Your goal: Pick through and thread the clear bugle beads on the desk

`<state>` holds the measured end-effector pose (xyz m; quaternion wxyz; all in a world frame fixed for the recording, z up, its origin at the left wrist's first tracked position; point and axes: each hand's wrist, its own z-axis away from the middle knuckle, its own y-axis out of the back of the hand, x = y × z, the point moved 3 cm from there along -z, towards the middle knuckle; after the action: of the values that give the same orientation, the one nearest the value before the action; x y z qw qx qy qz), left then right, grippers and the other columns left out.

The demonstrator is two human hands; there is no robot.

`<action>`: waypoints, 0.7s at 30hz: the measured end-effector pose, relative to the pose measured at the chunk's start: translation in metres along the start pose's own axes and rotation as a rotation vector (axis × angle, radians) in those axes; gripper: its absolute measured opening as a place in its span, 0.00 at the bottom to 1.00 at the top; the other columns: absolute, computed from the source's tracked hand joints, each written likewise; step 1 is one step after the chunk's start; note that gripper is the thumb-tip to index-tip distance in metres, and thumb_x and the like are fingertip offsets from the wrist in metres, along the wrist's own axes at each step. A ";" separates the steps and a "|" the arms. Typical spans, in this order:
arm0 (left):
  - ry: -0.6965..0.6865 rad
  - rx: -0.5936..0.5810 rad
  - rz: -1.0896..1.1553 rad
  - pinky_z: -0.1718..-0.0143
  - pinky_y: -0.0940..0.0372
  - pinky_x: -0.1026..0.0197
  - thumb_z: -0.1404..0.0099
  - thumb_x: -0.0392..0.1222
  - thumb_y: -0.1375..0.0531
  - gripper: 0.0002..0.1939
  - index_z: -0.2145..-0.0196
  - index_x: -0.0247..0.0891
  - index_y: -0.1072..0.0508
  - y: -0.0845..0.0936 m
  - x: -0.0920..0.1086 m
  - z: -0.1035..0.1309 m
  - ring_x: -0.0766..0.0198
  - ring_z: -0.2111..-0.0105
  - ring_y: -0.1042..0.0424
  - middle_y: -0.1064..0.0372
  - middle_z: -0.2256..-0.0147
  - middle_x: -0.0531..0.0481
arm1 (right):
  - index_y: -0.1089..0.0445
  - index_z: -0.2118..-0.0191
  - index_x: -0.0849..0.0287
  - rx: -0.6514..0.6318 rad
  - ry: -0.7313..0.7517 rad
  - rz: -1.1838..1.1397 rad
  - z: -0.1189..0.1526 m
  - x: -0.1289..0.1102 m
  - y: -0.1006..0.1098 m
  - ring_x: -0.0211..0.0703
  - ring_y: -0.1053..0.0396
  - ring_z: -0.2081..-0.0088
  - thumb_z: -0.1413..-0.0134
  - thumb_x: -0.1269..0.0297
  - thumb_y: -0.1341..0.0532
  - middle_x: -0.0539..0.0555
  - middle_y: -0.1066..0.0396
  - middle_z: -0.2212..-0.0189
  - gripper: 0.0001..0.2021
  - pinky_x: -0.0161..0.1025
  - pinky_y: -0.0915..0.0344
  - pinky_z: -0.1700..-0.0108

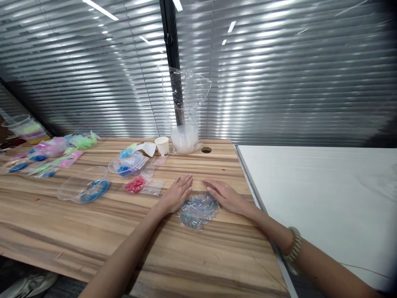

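Note:
A loose heap of clear and bluish tube beads (197,213) lies spread on the wooden table in front of me. My left hand (176,193) rests flat along the heap's upper left edge, fingers stretched out. On the other side, my right hand (226,195) lies palm down by the upper right edge, its fingers extended toward the left. Both thumbs point inward over or beside the beads. Neither hand holds anything that I can see. Left of my left hand sit a small pile of red beads (135,184) and a clear zip bag (152,187).
A clear lid (81,182) with blue beads and a dish of bags (125,165) stand left. A paper cup (162,146) and plastic-wrapped containers (185,138) stand at the back, near a cable hole (206,150). Bead bags (52,145) fill the far left. A white table (319,182) adjoins right.

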<state>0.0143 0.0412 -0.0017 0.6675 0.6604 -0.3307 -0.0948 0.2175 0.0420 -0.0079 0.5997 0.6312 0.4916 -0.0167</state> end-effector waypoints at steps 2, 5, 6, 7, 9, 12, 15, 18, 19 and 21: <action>0.013 0.007 -0.033 0.36 0.64 0.50 0.29 0.47 0.65 0.27 0.39 0.30 0.47 -0.001 -0.001 0.000 0.62 0.36 0.59 0.56 0.37 0.41 | 0.44 0.40 0.56 -0.004 0.008 -0.016 0.000 -0.001 0.000 0.45 0.45 0.41 0.35 0.52 0.56 0.55 0.43 0.42 0.23 0.49 0.48 0.39; 0.052 0.004 -0.090 0.37 0.63 0.48 0.29 0.48 0.65 0.28 0.39 0.28 0.48 -0.003 -0.003 0.000 0.60 0.36 0.60 0.57 0.37 0.39 | 0.45 0.39 0.56 0.011 -0.027 -0.047 0.000 -0.003 0.002 0.44 0.45 0.41 0.35 0.52 0.58 0.55 0.43 0.41 0.24 0.48 0.48 0.39; 0.069 0.004 -0.108 0.37 0.63 0.48 0.29 0.48 0.65 0.28 0.39 0.28 0.49 -0.004 -0.003 0.000 0.60 0.36 0.60 0.57 0.37 0.39 | 0.45 0.39 0.57 0.019 -0.047 -0.048 0.000 -0.003 0.003 0.44 0.45 0.41 0.35 0.52 0.58 0.55 0.43 0.41 0.24 0.48 0.47 0.39; 0.085 0.009 -0.122 0.37 0.62 0.48 0.29 0.48 0.65 0.28 0.39 0.27 0.50 -0.004 -0.004 0.000 0.59 0.36 0.61 0.58 0.37 0.39 | 0.45 0.39 0.58 0.026 -0.065 -0.042 0.000 -0.003 0.003 0.44 0.44 0.41 0.35 0.51 0.58 0.55 0.43 0.42 0.25 0.48 0.47 0.39; 0.106 0.029 -0.132 0.37 0.61 0.48 0.29 0.48 0.65 0.28 0.38 0.27 0.50 -0.005 -0.005 -0.001 0.59 0.36 0.60 0.57 0.37 0.38 | 0.44 0.40 0.59 0.032 -0.084 -0.015 0.000 -0.002 0.003 0.45 0.45 0.41 0.35 0.51 0.58 0.56 0.43 0.42 0.25 0.48 0.47 0.39; 0.089 0.061 -0.110 0.37 0.61 0.47 0.29 0.49 0.65 0.28 0.38 0.29 0.50 -0.004 -0.004 -0.001 0.59 0.36 0.59 0.57 0.37 0.39 | 0.44 0.40 0.59 0.012 -0.056 0.044 0.000 0.000 0.000 0.45 0.46 0.40 0.35 0.51 0.57 0.56 0.44 0.41 0.25 0.48 0.48 0.39; -0.004 0.058 -0.054 0.36 0.64 0.47 0.28 0.50 0.64 0.27 0.37 0.35 0.51 -0.001 0.003 -0.001 0.62 0.36 0.59 0.56 0.37 0.44 | 0.46 0.39 0.58 -0.036 -0.003 0.106 0.001 -0.001 -0.002 0.46 0.49 0.39 0.36 0.50 0.57 0.56 0.46 0.40 0.26 0.50 0.50 0.38; -0.108 0.031 0.006 0.36 0.66 0.48 0.28 0.50 0.63 0.26 0.37 0.38 0.51 0.004 0.013 0.000 0.64 0.37 0.58 0.55 0.37 0.47 | 0.48 0.37 0.58 -0.078 0.045 0.142 0.001 -0.003 -0.003 0.47 0.53 0.37 0.36 0.50 0.56 0.56 0.50 0.38 0.26 0.51 0.52 0.38; -0.134 0.025 0.022 0.36 0.66 0.49 0.28 0.50 0.63 0.26 0.37 0.38 0.51 0.006 0.015 0.000 0.64 0.37 0.58 0.54 0.37 0.47 | 0.49 0.37 0.57 -0.083 0.056 0.143 0.001 -0.003 -0.004 0.46 0.53 0.37 0.36 0.50 0.56 0.56 0.50 0.38 0.26 0.51 0.53 0.37; -0.173 0.014 0.046 0.35 0.66 0.50 0.28 0.50 0.63 0.26 0.37 0.38 0.50 0.008 0.019 0.000 0.64 0.37 0.57 0.54 0.38 0.48 | 0.49 0.37 0.57 -0.063 0.066 0.133 0.000 -0.002 -0.004 0.46 0.52 0.38 0.35 0.51 0.56 0.56 0.49 0.39 0.25 0.51 0.52 0.38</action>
<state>0.0262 0.0310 0.0124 0.6338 0.6466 -0.4028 -0.1336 0.2140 0.0398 -0.0094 0.6026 0.6434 0.4684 0.0596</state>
